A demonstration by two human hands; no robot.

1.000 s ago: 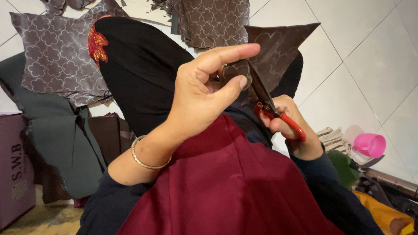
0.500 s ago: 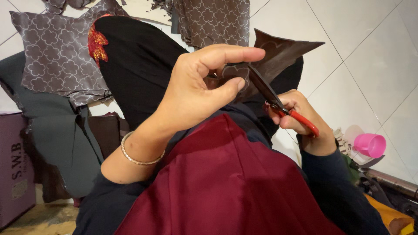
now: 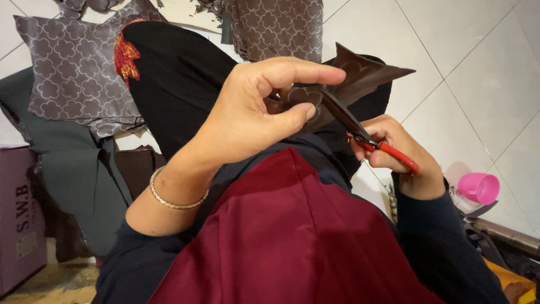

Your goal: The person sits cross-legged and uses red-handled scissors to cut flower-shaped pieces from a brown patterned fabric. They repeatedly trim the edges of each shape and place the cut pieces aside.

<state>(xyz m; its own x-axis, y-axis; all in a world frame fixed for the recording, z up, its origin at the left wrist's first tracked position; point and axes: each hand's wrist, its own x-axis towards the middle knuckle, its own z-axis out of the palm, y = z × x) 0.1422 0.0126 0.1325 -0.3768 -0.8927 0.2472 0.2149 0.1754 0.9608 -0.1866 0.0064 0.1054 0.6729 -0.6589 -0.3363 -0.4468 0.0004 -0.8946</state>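
Pinched between thumb and forefinger of the left hand (image 3: 253, 112), a small piece of dark brown patterned material (image 3: 360, 76) is held up at the centre of the view, over the person's lap. At about three o'clock from it, the right hand (image 3: 399, 155) is closed through the red handles of a pair of scissors (image 3: 360, 132), whose dark blades reach up into the piece beside a rounded, clover-like motif.

As far as can be judged, the cut-out is partly done: the motif's edge near the thumb looks shaped, while a large pointed flap of the piece, toward one o'clock, is not yet trimmed. How wide the blades stand cannot be told.

Nearest, at six o'clock, lies a dark red cloth (image 3: 281, 242) over the lap. One thin bracelet (image 3: 174, 197) circles the left wrist at eight o'clock. One pink cup (image 3: 478, 187) sits at four o'clock on the white tiled floor (image 3: 478, 73). Farther off, two larger sheets of the same kind of clover-patterned material lie on the tiles: a greyish one (image 3: 73, 73) at ten o'clock and a brown one (image 3: 281, 28) at twelve, with scraps beyond.
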